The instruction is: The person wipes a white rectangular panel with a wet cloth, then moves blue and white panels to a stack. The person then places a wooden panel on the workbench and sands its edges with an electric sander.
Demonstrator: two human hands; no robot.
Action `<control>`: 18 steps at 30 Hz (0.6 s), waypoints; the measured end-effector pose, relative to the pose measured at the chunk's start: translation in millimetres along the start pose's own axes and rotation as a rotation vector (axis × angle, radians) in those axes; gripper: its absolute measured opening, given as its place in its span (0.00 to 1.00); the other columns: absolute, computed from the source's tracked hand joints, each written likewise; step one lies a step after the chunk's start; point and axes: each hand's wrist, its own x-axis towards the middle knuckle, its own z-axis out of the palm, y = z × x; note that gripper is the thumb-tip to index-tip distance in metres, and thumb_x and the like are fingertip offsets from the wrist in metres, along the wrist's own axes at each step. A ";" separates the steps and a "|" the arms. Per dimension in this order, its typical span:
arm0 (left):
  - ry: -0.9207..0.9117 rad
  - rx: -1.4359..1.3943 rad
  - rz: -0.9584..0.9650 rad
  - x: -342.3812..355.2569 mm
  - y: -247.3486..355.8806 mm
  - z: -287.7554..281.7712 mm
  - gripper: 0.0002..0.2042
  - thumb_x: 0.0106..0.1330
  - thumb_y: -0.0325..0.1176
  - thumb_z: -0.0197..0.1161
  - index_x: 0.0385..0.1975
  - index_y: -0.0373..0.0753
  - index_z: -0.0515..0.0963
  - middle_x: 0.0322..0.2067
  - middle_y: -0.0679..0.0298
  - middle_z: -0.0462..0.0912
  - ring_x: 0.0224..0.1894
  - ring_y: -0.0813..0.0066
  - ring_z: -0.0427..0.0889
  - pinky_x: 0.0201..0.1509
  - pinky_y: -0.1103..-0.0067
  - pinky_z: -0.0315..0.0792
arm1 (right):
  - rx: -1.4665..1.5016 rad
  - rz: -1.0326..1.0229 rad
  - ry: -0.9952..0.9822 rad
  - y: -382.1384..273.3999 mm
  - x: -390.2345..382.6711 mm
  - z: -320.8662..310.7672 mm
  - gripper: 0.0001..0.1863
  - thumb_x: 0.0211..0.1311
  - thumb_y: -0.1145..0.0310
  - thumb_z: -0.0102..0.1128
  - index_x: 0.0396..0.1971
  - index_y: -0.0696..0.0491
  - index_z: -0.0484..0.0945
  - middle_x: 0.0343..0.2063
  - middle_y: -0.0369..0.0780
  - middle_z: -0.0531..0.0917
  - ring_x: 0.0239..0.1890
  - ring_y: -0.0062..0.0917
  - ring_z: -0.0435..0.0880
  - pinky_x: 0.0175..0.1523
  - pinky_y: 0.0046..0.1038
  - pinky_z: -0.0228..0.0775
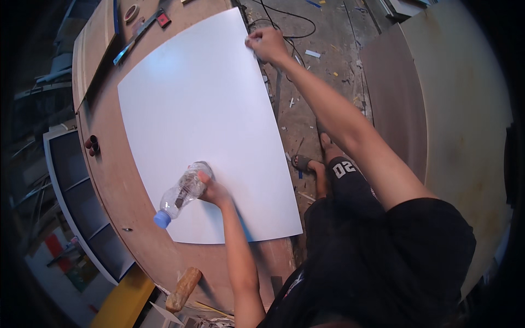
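Observation:
My left hand is wrapped round a clear plastic bottle with a blue cap. The bottle is tilted, its cap toward the lower left, over the near part of a large white sheet. Something brownish shows through its wall; I cannot tell what. At the far right edge of the sheet is my right hand, its fingers pinched together. Whether they grip the sheet's edge or a small thing there is hidden. The sheet lies flat on a brown wooden worktop.
A blue-and-metal blade tool, a red-and-black piece and a tape roll lie at the far left. A tan, rough-surfaced block sits near the worktop's front. Cables and scraps litter the floor. Wooden panels stand at right.

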 end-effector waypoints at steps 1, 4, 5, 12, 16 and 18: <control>0.005 -0.005 0.007 -0.1 1.7 -0.6 0.35 0.65 0.50 0.69 0.58 0.26 0.64 0.57 0.51 0.71 0.56 0.61 0.74 0.63 0.67 0.70 | -0.012 0.022 -0.051 -0.9 -21.4 0.5 0.12 0.55 0.62 0.67 0.33 0.56 0.87 0.27 0.47 0.87 0.32 0.35 0.87 0.40 0.35 0.77; 0.005 0.013 -0.002 -8.8 10.2 -4.5 0.37 0.65 0.52 0.69 0.59 0.25 0.63 0.56 0.51 0.72 0.56 0.61 0.74 0.63 0.67 0.69 | -0.015 -0.003 -0.175 19.4 -195.8 -24.1 0.13 0.58 0.62 0.65 0.33 0.58 0.85 0.28 0.50 0.85 0.34 0.42 0.85 0.43 0.41 0.75; -0.007 0.035 -0.014 -9.1 12.4 -3.5 0.37 0.65 0.52 0.68 0.59 0.25 0.63 0.57 0.51 0.72 0.56 0.61 0.73 0.63 0.67 0.69 | -0.064 -0.113 -0.127 25.5 -267.4 -31.0 0.08 0.58 0.66 0.66 0.32 0.56 0.84 0.29 0.47 0.84 0.31 0.38 0.84 0.39 0.35 0.74; 0.079 0.076 0.080 -6.2 9.1 -3.4 0.36 0.64 0.56 0.68 0.52 0.24 0.70 0.49 0.52 0.78 0.50 0.62 0.77 0.59 0.67 0.72 | 0.068 -0.069 -0.243 16.6 -380.0 -49.4 0.08 0.60 0.69 0.64 0.31 0.60 0.82 0.30 0.49 0.81 0.34 0.42 0.83 0.40 0.38 0.73; 0.028 0.063 0.108 -4.9 21.4 11.3 0.49 0.60 0.60 0.69 0.66 0.24 0.57 0.63 0.45 0.66 0.63 0.56 0.70 0.69 0.66 0.66 | 0.148 -0.128 -0.067 15.7 -247.4 -30.4 0.11 0.60 0.66 0.63 0.34 0.60 0.81 0.27 0.49 0.82 0.33 0.44 0.82 0.40 0.41 0.72; 0.050 0.034 0.152 -4.4 18.8 11.3 0.50 0.59 0.61 0.70 0.66 0.24 0.56 0.64 0.44 0.65 0.63 0.54 0.70 0.68 0.66 0.66 | 0.199 -0.096 -0.089 20.8 -267.2 -27.9 0.11 0.61 0.66 0.62 0.34 0.60 0.81 0.27 0.49 0.82 0.33 0.44 0.82 0.39 0.40 0.72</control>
